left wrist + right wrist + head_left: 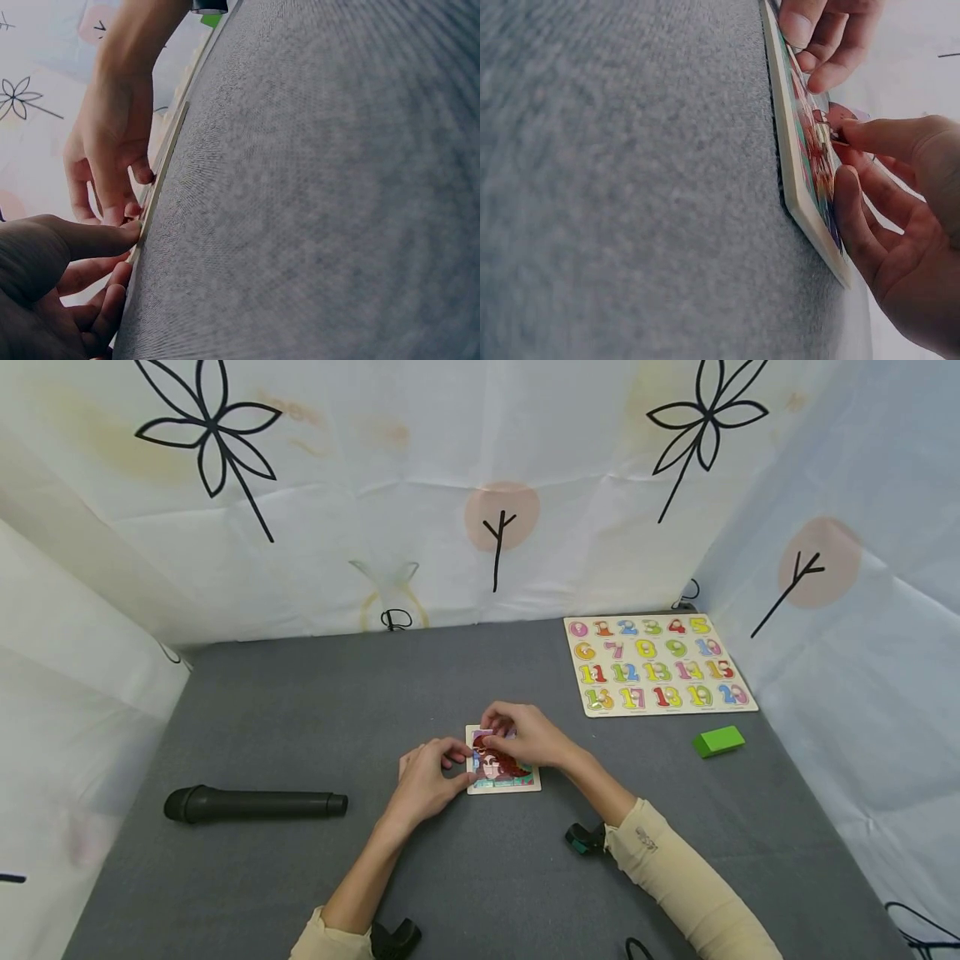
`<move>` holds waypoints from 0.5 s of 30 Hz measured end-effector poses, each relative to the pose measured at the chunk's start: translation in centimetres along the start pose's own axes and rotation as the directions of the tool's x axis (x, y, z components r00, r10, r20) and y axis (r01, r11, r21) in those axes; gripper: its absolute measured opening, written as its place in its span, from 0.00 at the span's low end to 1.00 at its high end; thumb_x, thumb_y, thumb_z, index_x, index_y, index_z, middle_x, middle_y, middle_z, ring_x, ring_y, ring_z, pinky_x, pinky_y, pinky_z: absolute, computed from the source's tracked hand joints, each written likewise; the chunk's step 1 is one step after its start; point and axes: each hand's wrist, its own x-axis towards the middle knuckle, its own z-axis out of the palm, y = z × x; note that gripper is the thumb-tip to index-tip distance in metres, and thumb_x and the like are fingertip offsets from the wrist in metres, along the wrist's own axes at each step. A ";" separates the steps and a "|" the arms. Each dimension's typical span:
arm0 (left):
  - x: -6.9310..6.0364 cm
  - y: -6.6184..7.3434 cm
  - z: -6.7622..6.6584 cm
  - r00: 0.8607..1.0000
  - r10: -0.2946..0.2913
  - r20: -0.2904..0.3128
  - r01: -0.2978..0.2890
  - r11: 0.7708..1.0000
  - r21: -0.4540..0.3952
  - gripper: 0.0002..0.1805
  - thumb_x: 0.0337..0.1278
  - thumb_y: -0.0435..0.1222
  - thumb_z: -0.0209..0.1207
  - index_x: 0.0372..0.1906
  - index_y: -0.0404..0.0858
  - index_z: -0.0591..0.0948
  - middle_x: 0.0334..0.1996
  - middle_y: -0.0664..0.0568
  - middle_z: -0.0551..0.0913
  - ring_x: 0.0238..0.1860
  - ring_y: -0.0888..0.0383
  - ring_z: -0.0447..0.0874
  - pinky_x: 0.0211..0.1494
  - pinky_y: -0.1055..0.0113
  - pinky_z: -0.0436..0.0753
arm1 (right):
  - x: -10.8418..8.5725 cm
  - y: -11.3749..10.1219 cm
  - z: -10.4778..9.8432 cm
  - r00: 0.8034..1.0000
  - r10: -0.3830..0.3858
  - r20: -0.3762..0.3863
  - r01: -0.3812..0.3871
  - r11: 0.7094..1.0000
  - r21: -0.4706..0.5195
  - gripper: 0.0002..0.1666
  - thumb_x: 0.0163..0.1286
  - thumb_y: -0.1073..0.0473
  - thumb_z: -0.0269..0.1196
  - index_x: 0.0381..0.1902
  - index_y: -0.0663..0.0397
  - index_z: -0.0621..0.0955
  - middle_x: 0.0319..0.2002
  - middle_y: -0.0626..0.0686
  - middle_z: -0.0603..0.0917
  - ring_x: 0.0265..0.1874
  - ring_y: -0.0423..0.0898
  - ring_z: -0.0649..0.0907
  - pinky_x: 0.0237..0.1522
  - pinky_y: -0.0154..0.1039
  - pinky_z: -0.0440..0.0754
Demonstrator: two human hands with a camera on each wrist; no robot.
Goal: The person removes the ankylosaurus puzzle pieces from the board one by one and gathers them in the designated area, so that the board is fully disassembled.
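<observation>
A small square picture board (504, 788) with a pale frame lies on the grey table. Its picture shows a red-haired figure. My left hand (429, 781) holds the board's left edge, thumb at the lower part and fingers higher up. Over the upper left of the picture, my right hand (528, 737) pinches a small reddish piece (841, 120), tilted up from the board in the right wrist view. The right fingers partly hide the picture's top. In the left wrist view the board (166, 161) shows only edge-on.
A number puzzle board (667, 712) lies at the back right, with a green block (718, 741) in front of it. At the left lies a black microphone (255, 804). White printed cloth (442, 552) stands behind the table.
</observation>
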 end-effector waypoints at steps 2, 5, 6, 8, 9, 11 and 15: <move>0.0 0.0 0.0 1.000 -0.001 0.000 0.001 1.000 0.000 0.13 0.57 0.36 0.80 0.46 0.45 0.90 0.40 0.54 0.88 0.42 0.58 0.78 0.65 0.40 0.65 | -0.2 0.1 -0.1 1.000 0.000 -0.007 0.001 0.999 0.037 0.06 0.77 0.62 0.70 0.48 0.53 0.84 0.41 0.53 0.90 0.40 0.41 0.87 0.43 0.35 0.81; 0.0 0.0 0.0 1.000 -0.007 0.000 0.007 1.000 0.003 0.14 0.57 0.37 0.80 0.46 0.45 0.90 0.40 0.53 0.88 0.42 0.58 0.78 0.65 0.40 0.64 | -0.6 0.2 -0.5 1.000 0.023 -0.017 -0.021 0.996 0.086 0.07 0.77 0.62 0.69 0.50 0.53 0.84 0.42 0.54 0.90 0.42 0.43 0.87 0.44 0.36 0.81; 0.0 0.1 0.0 1.000 -0.009 0.001 0.009 1.000 0.006 0.14 0.57 0.37 0.80 0.46 0.45 0.90 0.40 0.53 0.88 0.42 0.58 0.78 0.65 0.40 0.64 | -0.8 0.3 -0.7 0.999 0.031 -0.021 -0.029 0.995 0.098 0.07 0.77 0.61 0.69 0.50 0.53 0.84 0.42 0.54 0.90 0.42 0.44 0.87 0.44 0.37 0.81; 0.0 0.1 0.0 1.000 -0.015 0.002 0.015 1.000 0.011 0.14 0.57 0.37 0.80 0.47 0.45 0.90 0.40 0.53 0.88 0.42 0.58 0.77 0.65 0.40 0.64 | -1.2 0.3 -1.2 0.998 0.048 -0.029 -0.044 0.992 0.118 0.08 0.77 0.61 0.70 0.51 0.54 0.85 0.42 0.55 0.91 0.43 0.45 0.87 0.44 0.37 0.80; 0.0 0.1 0.0 1.000 -0.018 0.002 0.018 1.000 0.013 0.14 0.57 0.37 0.80 0.47 0.45 0.90 0.40 0.53 0.88 0.42 0.58 0.77 0.65 0.40 0.64 | -1.4 0.3 -1.5 0.998 0.054 -0.035 -0.049 0.991 0.124 0.09 0.77 0.60 0.70 0.51 0.54 0.85 0.43 0.55 0.91 0.43 0.45 0.87 0.44 0.38 0.80; 0.0 0.2 0.0 1.000 -0.023 0.000 0.022 1.000 0.018 0.14 0.56 0.37 0.80 0.47 0.44 0.90 0.40 0.53 0.88 0.42 0.57 0.78 0.65 0.40 0.64 | -1.9 0.4 -2.1 0.997 0.063 -0.050 -0.056 0.990 0.132 0.09 0.77 0.60 0.70 0.51 0.54 0.85 0.42 0.55 0.91 0.42 0.44 0.86 0.43 0.38 0.80; -0.1 0.2 0.1 1.000 -0.023 -0.007 0.024 0.999 0.023 0.15 0.56 0.36 0.80 0.47 0.43 0.90 0.40 0.53 0.88 0.42 0.57 0.78 0.65 0.40 0.64 | -3.0 0.9 -3.3 0.995 0.072 -0.067 -0.061 0.987 0.148 0.09 0.77 0.61 0.70 0.51 0.57 0.85 0.40 0.56 0.90 0.35 0.40 0.84 0.38 0.36 0.79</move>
